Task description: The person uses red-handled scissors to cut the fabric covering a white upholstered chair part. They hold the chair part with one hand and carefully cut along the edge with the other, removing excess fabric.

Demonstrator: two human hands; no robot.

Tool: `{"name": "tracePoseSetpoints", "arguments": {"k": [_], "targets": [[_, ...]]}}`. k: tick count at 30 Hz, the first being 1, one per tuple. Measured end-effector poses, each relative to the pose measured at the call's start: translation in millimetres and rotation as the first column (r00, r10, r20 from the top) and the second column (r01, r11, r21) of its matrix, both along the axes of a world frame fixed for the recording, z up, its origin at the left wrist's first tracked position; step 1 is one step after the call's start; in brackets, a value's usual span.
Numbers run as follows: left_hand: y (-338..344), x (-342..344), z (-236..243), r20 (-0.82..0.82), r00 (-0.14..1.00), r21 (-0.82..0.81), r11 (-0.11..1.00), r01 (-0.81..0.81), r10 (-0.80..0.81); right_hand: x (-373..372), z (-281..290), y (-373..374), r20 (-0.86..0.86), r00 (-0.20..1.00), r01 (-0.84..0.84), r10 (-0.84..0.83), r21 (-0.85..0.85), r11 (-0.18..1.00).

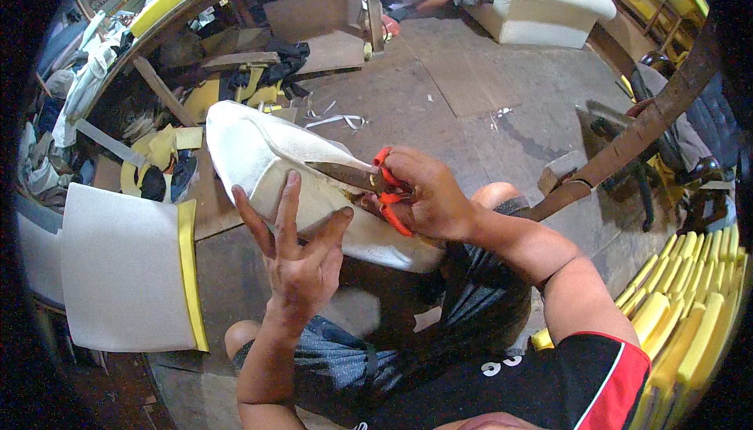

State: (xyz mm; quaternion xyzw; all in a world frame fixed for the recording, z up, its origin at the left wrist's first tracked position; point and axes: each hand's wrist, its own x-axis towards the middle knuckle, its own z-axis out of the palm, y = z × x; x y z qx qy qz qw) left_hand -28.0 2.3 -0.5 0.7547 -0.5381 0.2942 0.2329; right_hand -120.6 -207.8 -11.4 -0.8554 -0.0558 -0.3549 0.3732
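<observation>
Across my lap lies a white fabric-covered padded piece (pixel 243 148), long and rounded at its far end. My right hand (pixel 435 199) grips a pair of scissors (pixel 343 174) by their orange handles. The metal blades point left and rest along the fabric near the middle of the piece. My left hand (pixel 304 269) is open, its fingers spread over the near side of the fabric, just left of the blades. Part of the piece's right end is hidden behind my right hand and forearm.
A pale panel with a yellow foam edge (pixel 129 269) stands at my left. Yellow foam strips (pixel 690 328) are stacked at lower right. A white sofa (pixel 549 7) is at the back, beside a partly visible person. Fabric and foam scraps (pixel 161 152) litter the left floor.
</observation>
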Motion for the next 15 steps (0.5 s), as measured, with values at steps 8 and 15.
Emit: {"name": "tracePoseSetpoints", "arguments": {"k": [8,15], "targets": [[-2.3,-2.6,5.7,0.01,1.0,0.04,0.999,-0.011,0.01,-0.4,-3.6,0.8,0.003,0.999,-0.047,0.048,0.213,0.976],[-9.6,-18.7,8.8,-0.015,0.995,0.099,0.99,-0.098,0.1,2.6,-0.6,0.7,-0.079,0.994,-0.047,0.079,0.346,0.937]]}}
